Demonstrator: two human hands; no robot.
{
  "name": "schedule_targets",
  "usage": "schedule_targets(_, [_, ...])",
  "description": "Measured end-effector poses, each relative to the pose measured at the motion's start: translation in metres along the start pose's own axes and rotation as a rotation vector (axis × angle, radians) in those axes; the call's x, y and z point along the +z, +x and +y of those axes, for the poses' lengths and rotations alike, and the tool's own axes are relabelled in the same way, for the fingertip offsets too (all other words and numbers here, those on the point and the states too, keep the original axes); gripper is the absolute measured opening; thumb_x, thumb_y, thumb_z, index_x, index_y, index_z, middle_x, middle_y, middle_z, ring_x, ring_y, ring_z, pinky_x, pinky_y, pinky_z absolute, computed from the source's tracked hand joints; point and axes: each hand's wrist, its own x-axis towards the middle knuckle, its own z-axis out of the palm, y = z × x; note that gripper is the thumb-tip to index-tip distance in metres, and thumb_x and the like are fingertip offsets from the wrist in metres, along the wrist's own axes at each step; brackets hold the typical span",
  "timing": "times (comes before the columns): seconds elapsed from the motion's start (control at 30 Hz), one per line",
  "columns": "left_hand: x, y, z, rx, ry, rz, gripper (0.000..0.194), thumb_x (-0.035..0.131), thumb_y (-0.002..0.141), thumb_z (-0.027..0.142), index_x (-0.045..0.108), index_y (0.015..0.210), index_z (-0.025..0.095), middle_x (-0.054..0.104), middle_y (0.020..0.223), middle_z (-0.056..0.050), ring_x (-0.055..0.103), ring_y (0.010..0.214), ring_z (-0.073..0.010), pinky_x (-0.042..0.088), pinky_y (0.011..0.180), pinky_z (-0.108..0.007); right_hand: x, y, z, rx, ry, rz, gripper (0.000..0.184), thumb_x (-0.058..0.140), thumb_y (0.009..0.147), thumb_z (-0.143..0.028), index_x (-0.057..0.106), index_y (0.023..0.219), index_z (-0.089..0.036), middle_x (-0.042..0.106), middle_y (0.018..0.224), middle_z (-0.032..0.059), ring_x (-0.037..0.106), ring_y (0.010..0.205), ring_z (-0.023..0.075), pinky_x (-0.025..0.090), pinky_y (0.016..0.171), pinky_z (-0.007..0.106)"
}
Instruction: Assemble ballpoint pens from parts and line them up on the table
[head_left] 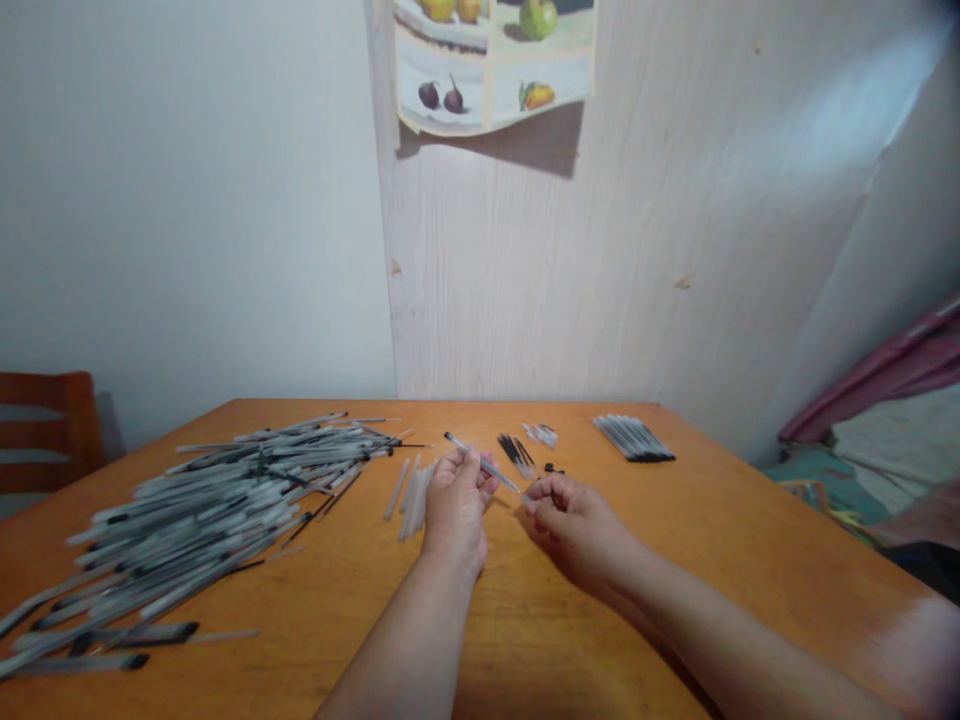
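Observation:
A slim pen [497, 473] with a clear barrel and a black end slants down to the right between the fingers of my left hand [452, 510]. My right hand [581, 525] is closed in a pinch at the pen's lower tip; a small pale bit shows at its fingertips, too small to name. Several whitish tubes [410, 498] lie beside my left hand. Beyond both hands are thin black-and-clear sticks [516, 452], which look like pen refills, small clear pieces [541, 434] and little black pieces [553, 468].
A large loose heap of clear and black pen parts [225, 510] covers the left of the wooden table [525, 640]. At the back right lies a neat row of pens [632, 438] with black ends. A chair [52, 430] stands at left; fabric [885, 390] is at right.

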Motion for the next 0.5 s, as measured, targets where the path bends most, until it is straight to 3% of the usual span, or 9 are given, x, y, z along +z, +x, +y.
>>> schedule_targets(0.5, [0.0007,-0.003,-0.0069,-0.018,0.054,-0.035,0.025,0.07,0.079,0.034,0.058,0.092,0.017,0.067,0.089,-0.006,0.061,0.073,-0.009,0.05,0.065,-0.019,0.0023,0.0018,0.0037,-0.034,-0.014,0.029,0.018,0.063,0.079,-0.034,0.054,0.085,-0.02,0.047,0.054,-0.0072,0.035,0.044,0.0072,0.025,0.044,0.022])
